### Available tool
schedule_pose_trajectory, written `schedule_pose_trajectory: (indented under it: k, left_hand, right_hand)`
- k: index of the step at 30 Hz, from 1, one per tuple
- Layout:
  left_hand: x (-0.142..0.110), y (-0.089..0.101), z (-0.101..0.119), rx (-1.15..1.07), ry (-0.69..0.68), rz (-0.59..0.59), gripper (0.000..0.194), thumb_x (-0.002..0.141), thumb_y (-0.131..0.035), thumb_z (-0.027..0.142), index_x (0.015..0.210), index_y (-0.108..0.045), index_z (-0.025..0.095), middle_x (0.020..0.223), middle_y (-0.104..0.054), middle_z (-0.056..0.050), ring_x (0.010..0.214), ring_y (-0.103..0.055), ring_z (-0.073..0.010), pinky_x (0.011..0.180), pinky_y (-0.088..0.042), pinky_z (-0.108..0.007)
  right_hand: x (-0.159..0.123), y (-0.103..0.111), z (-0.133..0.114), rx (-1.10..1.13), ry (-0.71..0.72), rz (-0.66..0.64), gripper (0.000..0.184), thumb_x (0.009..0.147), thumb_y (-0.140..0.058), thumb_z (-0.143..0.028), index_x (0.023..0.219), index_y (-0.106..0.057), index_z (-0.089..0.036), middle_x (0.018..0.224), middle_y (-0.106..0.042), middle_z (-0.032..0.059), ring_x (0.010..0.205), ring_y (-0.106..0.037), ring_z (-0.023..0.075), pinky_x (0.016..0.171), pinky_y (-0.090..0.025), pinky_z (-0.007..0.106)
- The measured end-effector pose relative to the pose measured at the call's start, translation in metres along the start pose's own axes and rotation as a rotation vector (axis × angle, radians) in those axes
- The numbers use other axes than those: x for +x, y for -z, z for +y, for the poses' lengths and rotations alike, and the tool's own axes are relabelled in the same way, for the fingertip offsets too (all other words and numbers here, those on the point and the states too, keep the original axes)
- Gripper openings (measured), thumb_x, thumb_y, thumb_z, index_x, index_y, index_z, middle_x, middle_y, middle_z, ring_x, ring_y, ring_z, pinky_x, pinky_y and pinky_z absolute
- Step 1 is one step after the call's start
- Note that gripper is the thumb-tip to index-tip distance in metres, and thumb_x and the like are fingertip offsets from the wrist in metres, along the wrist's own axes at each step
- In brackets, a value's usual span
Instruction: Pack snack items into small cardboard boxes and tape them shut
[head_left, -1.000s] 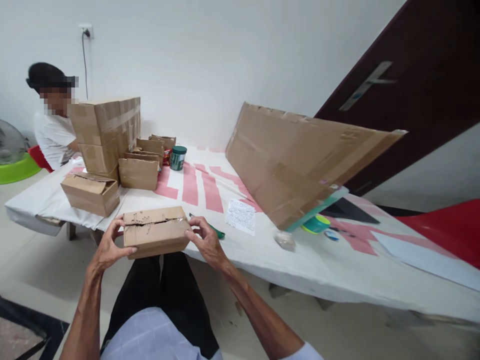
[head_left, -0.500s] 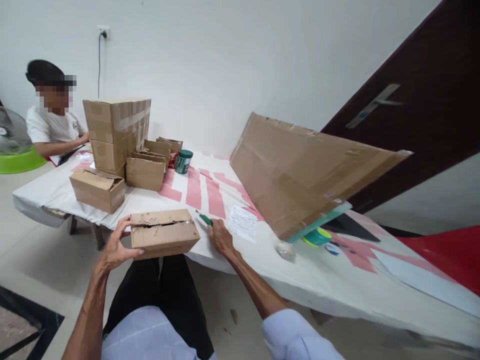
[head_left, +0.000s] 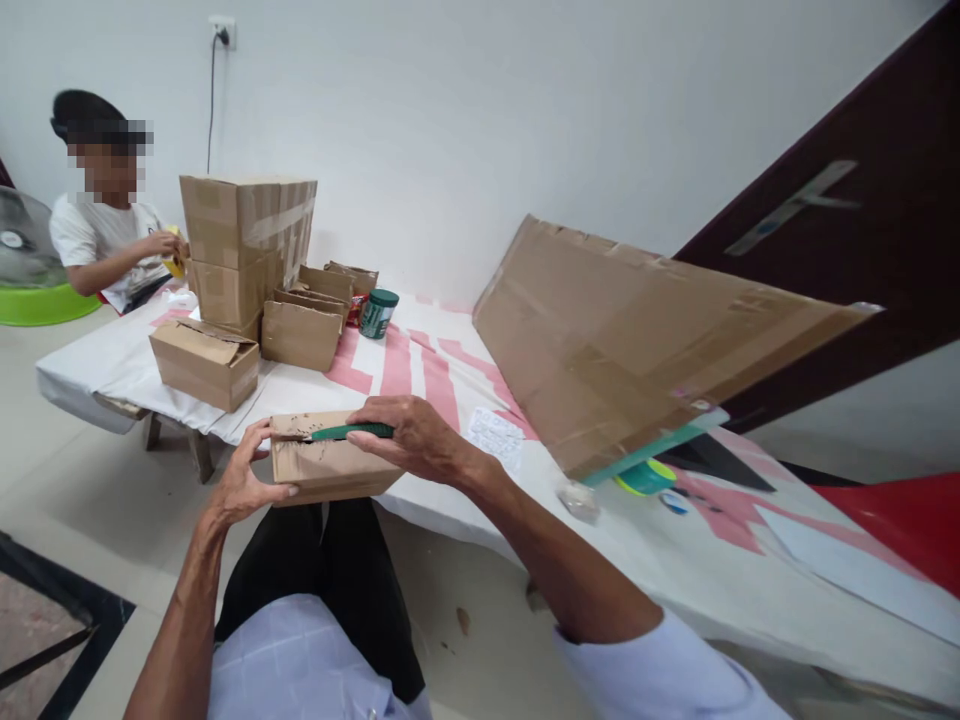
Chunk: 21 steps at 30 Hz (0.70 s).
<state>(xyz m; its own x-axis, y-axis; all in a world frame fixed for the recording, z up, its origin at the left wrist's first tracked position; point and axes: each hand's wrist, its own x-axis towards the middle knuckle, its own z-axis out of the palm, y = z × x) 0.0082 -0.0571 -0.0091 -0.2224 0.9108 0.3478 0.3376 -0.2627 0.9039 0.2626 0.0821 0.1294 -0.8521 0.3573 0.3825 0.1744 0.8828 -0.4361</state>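
A small brown cardboard box (head_left: 330, 485) sits at the table's front edge, above my lap, with a ragged slit along its top. My left hand (head_left: 244, 480) grips its left end, thumb on the near side and fingers at the far corner. In my right hand (head_left: 409, 435) is a green-handled knife (head_left: 337, 433), held low over the box top. Its thin tip lies at the slit near the left end; how deep it goes I cannot tell. My right hand covers the box's right end.
To the left stand a cardboard box (head_left: 204, 368), stacked taped cartons (head_left: 247, 225) and open boxes (head_left: 304, 335). Behind are a green-lidded jar (head_left: 379, 314) and a large cardboard sheet (head_left: 637, 340). A paper (head_left: 495, 440) and tape roll (head_left: 646, 477) lie rightward. A person (head_left: 109, 235) sits far left.
My right hand has brought the knife leftward from beside the box onto its top slit. My left hand keeps its grip. The person's hand at far left has risen with something yellow.
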Motion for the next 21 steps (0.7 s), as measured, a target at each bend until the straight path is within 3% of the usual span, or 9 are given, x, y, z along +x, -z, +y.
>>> schedule_pose_trajectory:
  k: [7,13,17,21]
  left_hand:
    - [0.002,0.0,-0.002,0.003,-0.012,0.004,0.071,0.067,-0.095,0.036,0.13,-0.064,0.026,0.162,-0.045,-0.015,0.148,-0.048,-0.0392,0.111,-0.052,-0.054]
    - [0.007,0.005,-0.007,0.061,-0.031,0.023,0.071,0.067,-0.095,0.041,0.128,-0.063,0.027,0.159,-0.047,-0.014,0.147,-0.049,-0.0391,0.109,-0.053,-0.053]
    - [0.009,0.01,-0.009,0.08,-0.042,0.052,0.073,0.067,-0.095,0.046,0.129,-0.062,0.026,0.157,-0.049,-0.015,0.147,-0.049,-0.0404,0.108,-0.055,-0.053]
    - [0.012,0.009,-0.009,0.098,-0.035,0.028,0.076,0.066,-0.095,0.048,0.132,-0.062,0.028,0.155,-0.049,-0.013,0.145,-0.05,-0.0393,0.108,-0.054,-0.053]
  right_hand:
    - [0.027,-0.007,-0.001,-0.337,-0.007,-0.159,0.018,0.096,-0.07,-0.036,0.091,-0.082,-0.024,0.088,-0.079,0.0049,0.077,-0.068,0.019,0.069,-0.042,0.028]
    - [0.043,-0.004,-0.002,-0.345,-0.016,-0.157,0.018,0.088,-0.079,-0.035,0.075,-0.077,-0.023,0.075,-0.074,0.0029,0.068,-0.063,0.0173,0.062,-0.033,0.028]
    - [0.014,0.035,0.033,-0.28,-0.103,-0.082,0.031,0.083,-0.084,-0.043,0.062,-0.074,-0.023,0.064,-0.069,0.0017,0.059,-0.058,0.0155,0.061,-0.033,0.029]
    - [-0.036,0.092,0.072,-0.309,-0.233,0.013,0.029,0.09,-0.072,-0.055,0.086,-0.083,-0.028,0.082,-0.079,0.0029,0.07,-0.063,0.0197,0.066,-0.041,0.031]
